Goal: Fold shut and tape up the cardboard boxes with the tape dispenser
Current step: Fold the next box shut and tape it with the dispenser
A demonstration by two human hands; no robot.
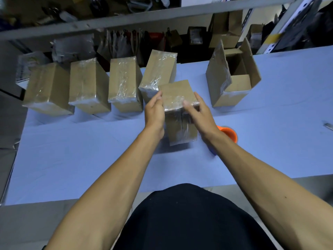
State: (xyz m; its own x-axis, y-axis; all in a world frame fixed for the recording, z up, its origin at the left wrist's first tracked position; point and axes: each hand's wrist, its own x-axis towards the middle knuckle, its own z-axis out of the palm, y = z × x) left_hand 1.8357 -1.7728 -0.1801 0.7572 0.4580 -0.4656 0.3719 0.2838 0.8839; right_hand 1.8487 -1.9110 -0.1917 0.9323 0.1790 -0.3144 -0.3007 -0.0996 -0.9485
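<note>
Already four brown cardboard boxes wrapped in clear tape (124,85) stand along the back of the pale blue surface (72,159), while both hands, left (155,109) and right (200,114), clasp a fifth taped box (180,112) upright at centre, leaving, apparently, only the open-flapped cardboard box (234,78) at the right unsealed.

A table (72,159) runs left to right. Four taped boxes (124,85) stand in a row along its far left edge. Near the centre stands another box (180,112), a left hand (154,112) and right hand (200,112) on either side. Far right sits an open box (236,76). A dispenser (228,134) lies behind the right wrist. Shelves (126,20) stand beyond the table.
</note>
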